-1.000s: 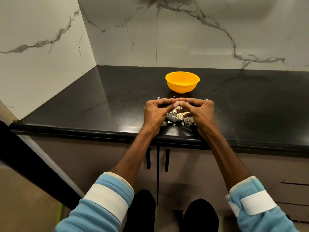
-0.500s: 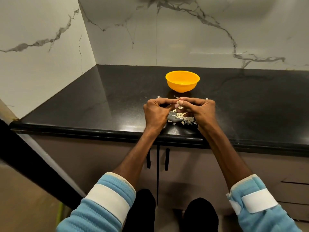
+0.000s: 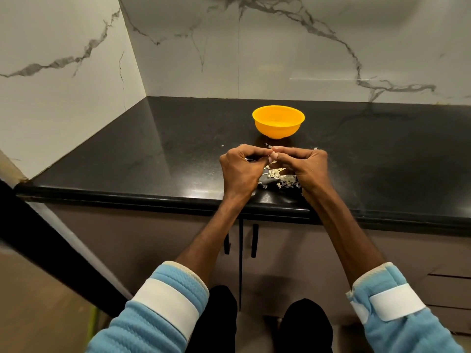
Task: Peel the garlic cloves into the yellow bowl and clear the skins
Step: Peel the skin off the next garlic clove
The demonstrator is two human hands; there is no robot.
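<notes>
A yellow bowl point(image 3: 278, 121) stands on the black counter, just beyond my hands. My left hand point(image 3: 239, 169) and my right hand point(image 3: 307, 168) meet fingertip to fingertip above the counter and pinch a small garlic clove point(image 3: 271, 154) between them; most of the clove is hidden by the fingers. Below and between the hands lies a heap of pale garlic skins point(image 3: 281, 178). A few stray skin flakes point(image 3: 266, 145) lie near the bowl's foot. I cannot see what is inside the bowl.
The black counter point(image 3: 153, 154) runs to marble walls at the left and back. Its front edge point(image 3: 178, 197) passes right under my wrists. Cabinet doors with two dark handles point(image 3: 253, 240) sit below.
Both hands have stayed together over the skin heap, with only small finger shifts around the clove. The bowl has not moved.
</notes>
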